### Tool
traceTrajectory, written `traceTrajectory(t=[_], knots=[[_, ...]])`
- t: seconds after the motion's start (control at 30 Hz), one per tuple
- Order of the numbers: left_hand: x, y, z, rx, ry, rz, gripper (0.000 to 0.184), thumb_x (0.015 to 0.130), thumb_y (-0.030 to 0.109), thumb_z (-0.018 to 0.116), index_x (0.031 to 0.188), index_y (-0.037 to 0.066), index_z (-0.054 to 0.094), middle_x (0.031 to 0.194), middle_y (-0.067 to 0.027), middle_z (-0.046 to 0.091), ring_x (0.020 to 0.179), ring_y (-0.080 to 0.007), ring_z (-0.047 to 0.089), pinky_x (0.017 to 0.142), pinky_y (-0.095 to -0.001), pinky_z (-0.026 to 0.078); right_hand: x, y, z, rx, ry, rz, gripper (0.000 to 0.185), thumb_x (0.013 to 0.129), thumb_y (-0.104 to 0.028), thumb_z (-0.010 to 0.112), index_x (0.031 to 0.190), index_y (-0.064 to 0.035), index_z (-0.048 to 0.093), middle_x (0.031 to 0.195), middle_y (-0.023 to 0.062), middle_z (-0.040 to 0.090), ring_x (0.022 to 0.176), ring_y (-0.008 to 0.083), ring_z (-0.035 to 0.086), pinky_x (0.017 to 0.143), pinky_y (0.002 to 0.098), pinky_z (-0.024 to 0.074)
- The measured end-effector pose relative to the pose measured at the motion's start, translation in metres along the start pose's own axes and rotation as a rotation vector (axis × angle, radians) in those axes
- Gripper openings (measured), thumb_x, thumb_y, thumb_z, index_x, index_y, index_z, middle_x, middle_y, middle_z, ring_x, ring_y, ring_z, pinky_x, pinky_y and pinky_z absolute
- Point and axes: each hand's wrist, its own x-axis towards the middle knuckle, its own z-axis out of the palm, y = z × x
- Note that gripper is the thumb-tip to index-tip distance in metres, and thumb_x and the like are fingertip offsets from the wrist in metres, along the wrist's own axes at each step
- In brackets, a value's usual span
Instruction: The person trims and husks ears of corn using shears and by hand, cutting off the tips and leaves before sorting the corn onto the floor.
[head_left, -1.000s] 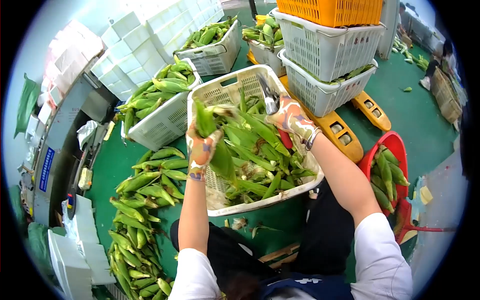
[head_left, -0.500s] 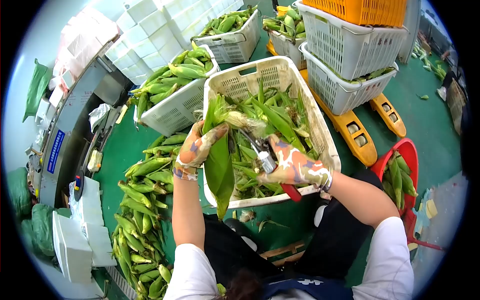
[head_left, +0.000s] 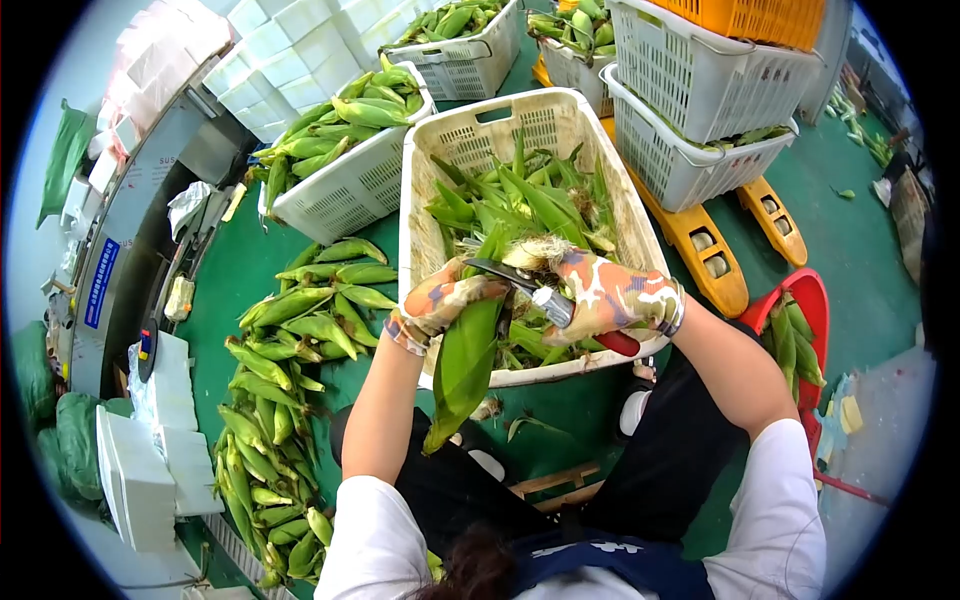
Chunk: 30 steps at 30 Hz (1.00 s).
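In a camouflage-patterned glove, my left hand (head_left: 445, 298) is closed round a green corn cob (head_left: 465, 365) whose lower end hangs over the near side of the white basket (head_left: 632, 225). My right hand (head_left: 610, 295), gloved alike, grips metal cutters with red handles (head_left: 555, 306). The dark jaws lie at the top of the cob, beside its pale silk (head_left: 537, 252). Loose green husks (head_left: 540, 205) fill much of the basket. Part of the cutters is hidden by my right fingers.
A long pile of corn (head_left: 262, 440) lies on the green floor at left. White crates of corn (head_left: 345, 185) stand behind it. Stacked crates (head_left: 690, 100) and a yellow pallet jack (head_left: 715, 265) are at right, near a red scoop (head_left: 818, 330) holding corn.
The cutters have moved from apart on the right to the top of the cob. My left hand has shifted right and down with the cob.
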Motion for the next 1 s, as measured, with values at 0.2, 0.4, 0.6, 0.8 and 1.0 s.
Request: traceTrajectory(t=[0.2,0.4,0.6,0.8,1.0], knots=[[0.018,-0.015,-0.022,-0.062,0.004,-0.07,0.045,0.087,0.018,0.055,0.121,-0.007,0.04,0.113,-0.0151,0.056,0.102,-0.0193,0.055,0.09,-0.0291,0.043,0.008,-0.004,-0.019,0.057,-0.095,0.091,0.039,0.059,-0.031,0.073,0.077,-0.0009,0.056,0.066,0.0141,0.058,0.059,0.0239,0.055,0.058,0.0346,0.0454],[0.009,0.011,-0.003,0.18,0.228,0.015,0.044,0.081,0.023,0.063,0.114,-0.003,0.05,0.103,-0.0117,0.061,0.089,-0.017,0.06,0.077,-0.0266,0.049,0.035,0.074,0.018,0.365,0.04,0.287,0.047,0.067,-0.043,0.07,0.079,0.0003,0.058,0.067,0.007,0.055,0.061,0.0173,0.052,0.057,0.0314,0.044],[0.002,0.037,-0.045,-0.063,0.726,0.538,0.028,0.08,0.024,0.062,0.095,0.0,0.058,0.075,-0.0131,0.063,0.058,-0.023,0.06,0.056,-0.0314,0.052,-0.005,0.014,0.035,0.583,-0.021,0.381,0.065,0.068,-0.045,0.071,0.102,0.0059,0.048,0.074,0.009,0.053,0.067,0.0157,0.049,0.059,0.0276,0.0431],[0.005,0.045,-0.039,-0.408,1.046,0.82,0.018,0.08,0.015,0.056,0.085,-0.002,0.058,0.07,-0.0125,0.06,0.06,-0.0223,0.058,0.057,-0.0327,0.049,-0.02,0.016,0.111,0.753,-0.218,0.22,0.048,0.077,-0.035,0.067,0.105,-0.0007,0.05,0.087,0.0099,0.054,0.075,0.014,0.049,0.062,0.0269,0.0424],[0.017,0.034,-0.038,-0.609,1.023,0.749,0.023,0.081,0.019,0.051,0.093,-0.001,0.048,0.07,-0.0143,0.058,0.061,-0.0255,0.056,0.058,-0.035,0.048,0.011,-0.019,0.083,0.6,0.12,0.59,0.076,0.065,-0.051,0.072,0.104,0.009,0.045,0.084,0.0159,0.058,0.079,0.0235,0.056,0.069,0.0316,0.0453]])
